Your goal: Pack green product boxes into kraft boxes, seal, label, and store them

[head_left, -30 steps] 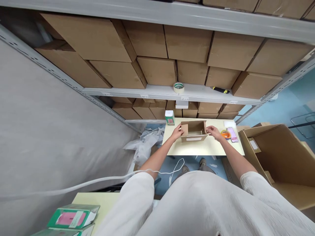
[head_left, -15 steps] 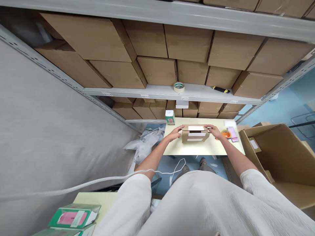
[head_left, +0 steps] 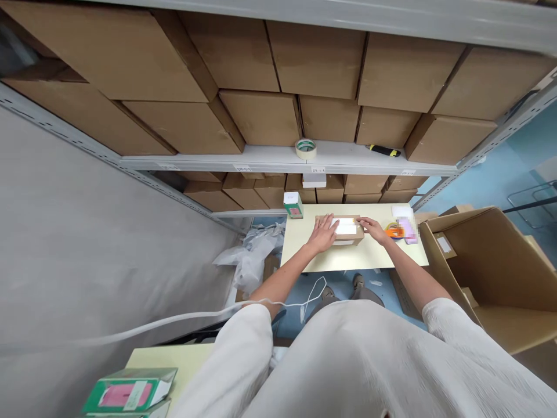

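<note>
A small brown cardboard box (head_left: 353, 238) with white labels on its top sits on the pale yellow table (head_left: 304, 255). Its lid lies flat. My left hand (head_left: 322, 233) rests on the left part of the lid, fingers stretched out and spread. At the box's right end, my right hand (head_left: 372, 227) has its fingers closed together on the edge; the fingertips are small in view. To the left behind the box stands a green and white carton (head_left: 293, 205). Orange tape (head_left: 394, 231) lies right of my right hand, beside a blurred pinkish item (head_left: 408, 230).
Ahead, a grey shelf rack (head_left: 270, 159) holds stacked cardboard boxes, a tape roll (head_left: 306, 149) and a yellow-black cutter (head_left: 383, 151). A large open carton (head_left: 496, 267) stands at right. A white cable (head_left: 187, 316) crosses at left, above green-pink packages (head_left: 130, 390).
The box's lid side has gone from raised and facing me to lying flat. My left hand has moved from the box's left side onto its top. My right hand stays at the right end.
</note>
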`<state>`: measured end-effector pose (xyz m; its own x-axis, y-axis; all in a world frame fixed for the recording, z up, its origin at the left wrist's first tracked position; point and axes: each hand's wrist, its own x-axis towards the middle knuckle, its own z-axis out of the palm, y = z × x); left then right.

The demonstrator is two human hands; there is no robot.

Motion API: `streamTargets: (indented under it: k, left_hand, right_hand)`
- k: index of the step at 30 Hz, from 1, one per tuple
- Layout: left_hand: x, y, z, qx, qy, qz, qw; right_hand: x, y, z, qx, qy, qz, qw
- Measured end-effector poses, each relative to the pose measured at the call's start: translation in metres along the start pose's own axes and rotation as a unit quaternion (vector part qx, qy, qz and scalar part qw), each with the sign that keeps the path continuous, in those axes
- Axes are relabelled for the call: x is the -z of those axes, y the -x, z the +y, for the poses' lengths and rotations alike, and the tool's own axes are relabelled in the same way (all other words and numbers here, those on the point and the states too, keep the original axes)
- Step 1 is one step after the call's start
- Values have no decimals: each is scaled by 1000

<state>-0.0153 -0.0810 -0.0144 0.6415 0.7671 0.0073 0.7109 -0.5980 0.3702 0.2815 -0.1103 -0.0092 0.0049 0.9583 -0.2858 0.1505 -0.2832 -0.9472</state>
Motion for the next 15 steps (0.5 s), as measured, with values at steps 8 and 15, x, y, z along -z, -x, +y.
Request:
streamTargets:
  k: [8,15]
  left_hand:
    - [-3,-33,17,36,-59,-79,995]
    - [3,-43,18,52,-73,-96,991]
  right_hand:
    - [46,10,20,-16,71,64,995]
    - [112,22,56,-23,208,131,969]
